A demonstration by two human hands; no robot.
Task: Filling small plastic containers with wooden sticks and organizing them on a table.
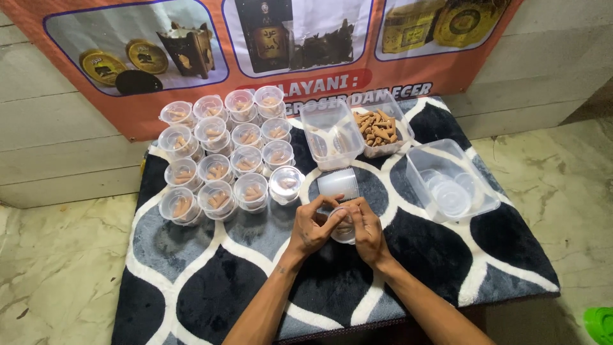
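Between both hands (340,225) — small cup (345,231)

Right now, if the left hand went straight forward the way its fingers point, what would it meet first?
Likely the empty cup on its side, just beyond the small cup that the left hand and right hand hold; depth is unclear.

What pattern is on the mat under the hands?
The mat has black and grey leaf shapes outlined in white, seen from the head view.

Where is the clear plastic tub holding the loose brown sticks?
The clear plastic tub of brown sticks sits at the mat's far edge, right of centre, beside an empty clear tub, below the orange banner.
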